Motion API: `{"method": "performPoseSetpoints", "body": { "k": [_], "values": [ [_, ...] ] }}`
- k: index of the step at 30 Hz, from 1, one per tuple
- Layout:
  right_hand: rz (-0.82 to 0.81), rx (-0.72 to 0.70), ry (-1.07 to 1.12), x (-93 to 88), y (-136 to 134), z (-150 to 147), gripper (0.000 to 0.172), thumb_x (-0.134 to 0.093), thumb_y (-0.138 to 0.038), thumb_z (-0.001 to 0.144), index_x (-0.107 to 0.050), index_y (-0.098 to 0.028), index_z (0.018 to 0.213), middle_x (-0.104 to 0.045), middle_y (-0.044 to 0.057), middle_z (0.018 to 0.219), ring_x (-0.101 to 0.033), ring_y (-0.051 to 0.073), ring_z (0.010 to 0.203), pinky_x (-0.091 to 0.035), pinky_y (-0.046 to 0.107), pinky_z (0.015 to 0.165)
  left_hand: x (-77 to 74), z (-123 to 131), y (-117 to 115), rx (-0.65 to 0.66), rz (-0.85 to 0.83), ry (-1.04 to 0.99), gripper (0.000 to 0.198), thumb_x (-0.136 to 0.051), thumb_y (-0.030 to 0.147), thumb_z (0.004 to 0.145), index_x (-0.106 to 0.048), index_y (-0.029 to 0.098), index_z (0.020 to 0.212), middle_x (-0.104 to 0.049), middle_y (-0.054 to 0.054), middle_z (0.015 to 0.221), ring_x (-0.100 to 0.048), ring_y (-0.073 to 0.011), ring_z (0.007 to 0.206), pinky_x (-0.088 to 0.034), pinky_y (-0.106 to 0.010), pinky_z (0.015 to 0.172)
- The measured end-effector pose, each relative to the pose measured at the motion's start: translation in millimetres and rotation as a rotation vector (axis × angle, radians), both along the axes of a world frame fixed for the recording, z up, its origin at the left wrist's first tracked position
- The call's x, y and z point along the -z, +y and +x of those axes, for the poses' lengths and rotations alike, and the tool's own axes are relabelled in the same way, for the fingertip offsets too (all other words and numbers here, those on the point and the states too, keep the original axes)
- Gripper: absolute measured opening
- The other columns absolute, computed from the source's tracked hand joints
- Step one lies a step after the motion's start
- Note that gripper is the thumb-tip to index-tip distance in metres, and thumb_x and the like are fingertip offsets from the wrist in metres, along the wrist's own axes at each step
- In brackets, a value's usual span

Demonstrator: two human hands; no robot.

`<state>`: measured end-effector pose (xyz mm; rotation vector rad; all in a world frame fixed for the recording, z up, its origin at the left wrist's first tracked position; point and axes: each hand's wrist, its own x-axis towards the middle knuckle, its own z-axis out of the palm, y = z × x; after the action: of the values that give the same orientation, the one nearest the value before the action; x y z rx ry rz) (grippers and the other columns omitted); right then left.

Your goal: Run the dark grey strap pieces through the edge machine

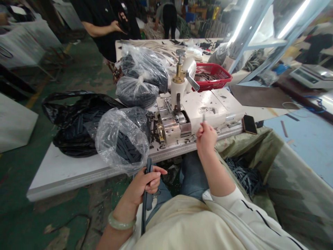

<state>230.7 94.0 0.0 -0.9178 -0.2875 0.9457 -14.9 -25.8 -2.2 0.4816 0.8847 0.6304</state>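
The machine's polished steel blocks (pixel 169 121) and brass collar (pixel 179 74) stand out against its smooth white painted casing (pixel 205 107). At centre left, a glossy clear plastic bag (pixel 119 140) holds matt dark strips (pixel 127 149).

Plastic bags (pixel 136 92) lie left of the tabletop machine (pixel 173 119).

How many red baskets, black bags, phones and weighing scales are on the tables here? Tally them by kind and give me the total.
Red basket: 1
Black bag: 1
Phone: 1
Weighing scale: 1
Total: 4
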Motion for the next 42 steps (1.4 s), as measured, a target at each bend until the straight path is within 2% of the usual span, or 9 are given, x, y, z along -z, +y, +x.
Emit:
{"method": "performPoseSetpoints", "body": {
  "k": [3,7,10,13,17,20,27,37,42],
  "values": [
    [0.287,0.305,0.211,-3.0,-36.3,88.1,0.016,-0.061,-0.031,0.084,-0.061,-0.016,0.079,-0.06,-0.001,0.064,-0.055,0.006,0.047,-0.046,0.013,0.039,1.4,0.6,0.2,0.016,0.008,-0.021,0.018,-0.068,0.022,0.075,-0.07,0.009,0.086,-0.038,0.008,0.043,-0.022,-0.0008,0.035,-0.017,-0.015,0.037],
    [0.302,0.231,0.503,12.5,-88.0,168.0,0.059,-0.037,-0.064,0.087,-0.062,-0.014,0.105,-0.063,0.018,0.104,-0.068,0.024,0.093,-0.062,0.035,0.065,5.0,8.6,3.8,0.072,0.0,-0.072,0.017,-0.068,0.022,0.073,-0.07,0.009,0.084,-0.037,0.009,0.043,-0.02,-0.0002,0.035,-0.016,-0.015,0.037],
    [0.121,0.06,0.275,26.1,-104.0,135.7,0.041,-0.057,-0.055,0.082,-0.067,-0.018,0.097,-0.067,0.013,0.095,-0.067,0.019,0.084,-0.059,0.029,0.066,5.5,24.1,8.2,0.16,-0.004,-0.106,0.016,-0.067,0.02,0.074,-0.07,0.009,0.084,-0.038,0.008,0.043,-0.021,-0.0006,0.035,-0.015,-0.015,0.037],
    [-0.048,-0.515,-0.092,25.5,-104.5,54.0,0.02,-0.072,-0.032,0.076,-0.07,-0.02,0.092,-0.066,0.002,0.075,-0.062,0.012,0.066,-0.054,0.024,0.059,2.4,43.6,8.4,0.257,-0.002,-0.134,0.017,-0.066,0.02,0.074,-0.069,0.008,0.086,-0.04,0.008,0.044,-0.022,-0.001,0.035,-0.015,-0.016,0.037],
    [0.111,-0.953,-0.55,10.2,-101.8,-28.4,0.014,-0.076,-0.025,0.071,-0.076,-0.025,0.085,-0.07,0.004,0.09,-0.064,0.017,0.078,-0.054,0.028,0.067,-2.9,57.6,-0.7,0.312,-0.022,-0.071,0.016,-0.067,0.02,0.071,-0.069,0.008,0.082,-0.039,0.008,0.043,-0.021,-0.0013,0.035,-0.013,-0.017,0.037],
    [0.111,-0.858,-0.536,8.1,-98.1,-43.7,0.005,-0.077,-0.027,0.07,-0.077,-0.024,0.073,-0.072,0.004,0.084,-0.065,0.018,0.077,-0.054,0.028,0.066,-3.7,50.0,-9.0,0.25,-0.037,-0.052,0.016,-0.068,0.021,0.071,-0.068,0.009,0.081,-0.039,0.008,0.044,-0.019,-0.0007,0.035,-0.013,-0.017,0.037],
    [-0.185,-0.68,0.086,16.8,-89.9,-25.5,0.017,-0.084,-0.029,0.063,-0.075,-0.017,0.072,-0.071,0.001,0.067,-0.058,0.007,0.051,-0.054,0.015,0.052,1.1,21.7,-16.6,0.052,-0.017,-0.091,0.021,-0.069,0.03,0.078,-0.068,0.01,0.084,-0.036,0.009,0.043,-0.017,0.0002,0.035,-0.015,-0.013,0.036],
    [-0.094,-0.617,-0.085,19.6,-108.8,-23.3,0.017,-0.082,-0.029,0.065,-0.076,-0.019,0.078,-0.074,0.002,0.076,-0.064,0.01,0.059,-0.057,0.021,0.058,-7.9,28.9,-12.6,-0.003,-0.071,-0.184,0.026,-0.072,0.035,0.077,-0.067,0.01,0.074,-0.032,0.01,0.039,-0.012,0.0008,0.035,-0.014,-0.01,0.033],
    [0.128,-0.825,-0.145,22.5,-113.6,-9.4,0.012,-0.08,-0.028,0.069,-0.075,-0.022,0.079,-0.073,0.004,0.093,-0.066,0.012,0.068,-0.057,0.024,0.062,-11.5,28.4,-13.0,-0.101,0.073,-0.037,0.022,-0.077,0.028,0.07,-0.063,0.012,0.068,-0.037,0.009,0.039,-0.022,0.0007,0.033,-0.018,-0.011,0.033]
  ]
}}
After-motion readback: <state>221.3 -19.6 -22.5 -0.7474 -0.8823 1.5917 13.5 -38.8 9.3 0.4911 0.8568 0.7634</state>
